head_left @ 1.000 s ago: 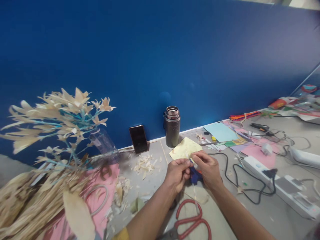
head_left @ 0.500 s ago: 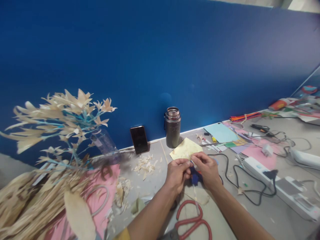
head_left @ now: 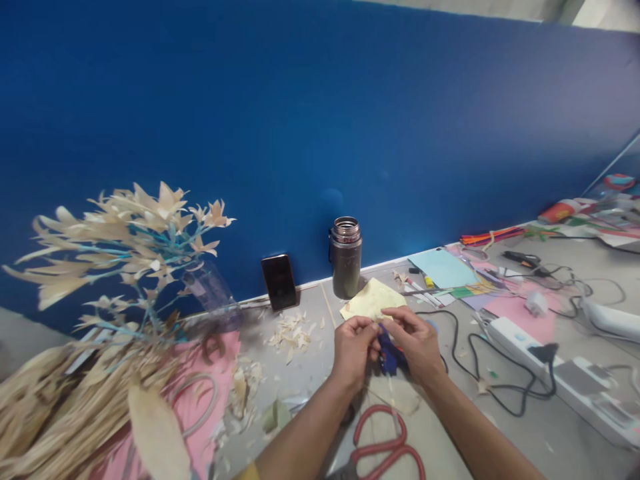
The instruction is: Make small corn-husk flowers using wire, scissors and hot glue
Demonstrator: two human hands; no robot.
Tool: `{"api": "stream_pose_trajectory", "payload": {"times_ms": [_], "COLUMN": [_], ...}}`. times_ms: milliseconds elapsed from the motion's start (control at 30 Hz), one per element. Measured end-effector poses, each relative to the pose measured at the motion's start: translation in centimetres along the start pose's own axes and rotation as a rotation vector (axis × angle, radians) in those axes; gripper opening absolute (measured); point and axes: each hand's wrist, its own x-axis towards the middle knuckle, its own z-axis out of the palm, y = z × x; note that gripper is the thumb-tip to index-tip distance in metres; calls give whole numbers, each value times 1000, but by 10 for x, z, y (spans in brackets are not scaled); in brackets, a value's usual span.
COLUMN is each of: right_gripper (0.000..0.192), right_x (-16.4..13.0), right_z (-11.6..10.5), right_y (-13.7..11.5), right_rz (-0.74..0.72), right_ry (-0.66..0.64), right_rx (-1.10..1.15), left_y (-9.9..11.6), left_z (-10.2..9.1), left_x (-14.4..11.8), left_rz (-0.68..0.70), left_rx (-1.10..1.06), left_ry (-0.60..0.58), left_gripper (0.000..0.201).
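My left hand (head_left: 356,348) and my right hand (head_left: 414,341) meet close together above the table, thumbs and fingertips pinched. What the fingertips hold is too small and hidden to make out. Between the palms is a dark blue glue gun (head_left: 388,357), partly covered by the hands; a whitish glue stick (head_left: 393,395) juts from its near end. Just beyond the fingers lies a creased pale yellow sheet of paper (head_left: 373,300). Red-handled scissors (head_left: 383,440) rest on the table between my forearms.
A steel flask (head_left: 347,263), uncapped, and a propped phone (head_left: 280,281) stand along the blue wall. Pale husk flowers (head_left: 163,200) and dried husks (head_left: 75,407) fill the left. Husk scraps (head_left: 291,333) litter the table. A power strip (head_left: 530,353) and tangled black cables lie right.
My fingers have shifted slightly at the pinch, and my right fingers lie a little flatter. More of the glue gun shows between my hands. The view has tilted slightly.
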Motion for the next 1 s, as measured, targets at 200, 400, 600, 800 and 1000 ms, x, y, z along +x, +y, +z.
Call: {"api": "stream_pose_trajectory", "payload": {"times_ms": [200, 400, 600, 800, 1000], "right_gripper": [18, 10, 9, 10, 25], "right_x": [-1, -3, -3, -2, 0], "right_z": [-5, -1, -2, -4, -6], "right_y": [0, -4, -8, -9, 0], "right_rz": [-47, -100, -74, 19, 159], "right_ry": [-1, -55, -74, -138, -255], "right_rx": [-33, -85, -64, 36, 212], "left_y": [3, 2, 1, 8, 14], "left_z": [-1, -1, -3, -5, -9], "left_x": [2, 1, 1, 1, 3], "left_rz": [153, 171, 143, 145, 147], "left_rx": [45, 64, 85, 103, 142], "left_ry": [30, -30, -74, -108, -148], "left_gripper": [26, 23, 20, 16, 12]}}
